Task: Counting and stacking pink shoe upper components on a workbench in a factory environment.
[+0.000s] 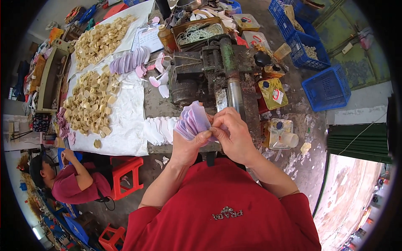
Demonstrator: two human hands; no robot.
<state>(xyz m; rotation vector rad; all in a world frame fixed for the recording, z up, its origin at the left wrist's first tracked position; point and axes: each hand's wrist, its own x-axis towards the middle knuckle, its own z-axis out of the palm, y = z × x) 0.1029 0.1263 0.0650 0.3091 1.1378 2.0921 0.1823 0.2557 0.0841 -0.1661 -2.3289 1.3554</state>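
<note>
My left hand grips a fanned stack of thin lilac fabric-like pieces, its thumb pressed along the lower edge. Closed in a pinch, my right hand has its fingertips on the right edge of the same stack. Both hands are held in front of a greasy metal machine with a shiny steel roller. Just left of the stack, a row of overlapping white pieces lies on the bench. Farther off, another row of lilac pieces rests near several pink and white cut pieces.
Two heaps of tan blocks cover a white sheet at left. A brown bottle and a box of cords stand behind. Plastic containers and blue crates are at right. A seated person works at left by a red stool.
</note>
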